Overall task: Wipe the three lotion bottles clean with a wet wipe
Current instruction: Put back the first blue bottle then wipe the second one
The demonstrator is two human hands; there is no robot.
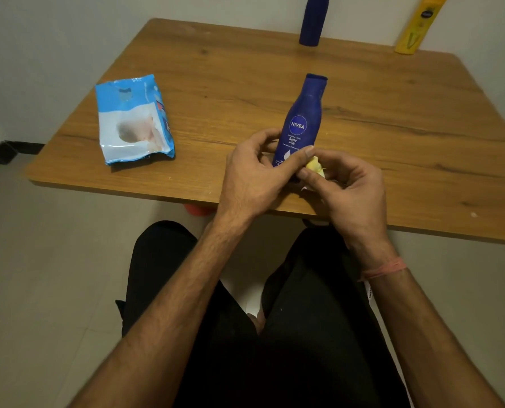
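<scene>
A dark blue Nivea Body Milk bottle stands upright near the front edge of the wooden table. My left hand wraps around its lower part, thumb across the front. My right hand pinches a crumpled, yellowish-white wet wipe against the bottle's lower right side. A second dark blue bottle stands at the table's far edge, its top cut off by the frame. To its right, a yellow bottle leans against the wall.
A blue-and-white pack of wet wipes lies on the left part of the table. My legs in black trousers are below the table's front edge. A pale wall runs behind the table. Something red shows under the front edge.
</scene>
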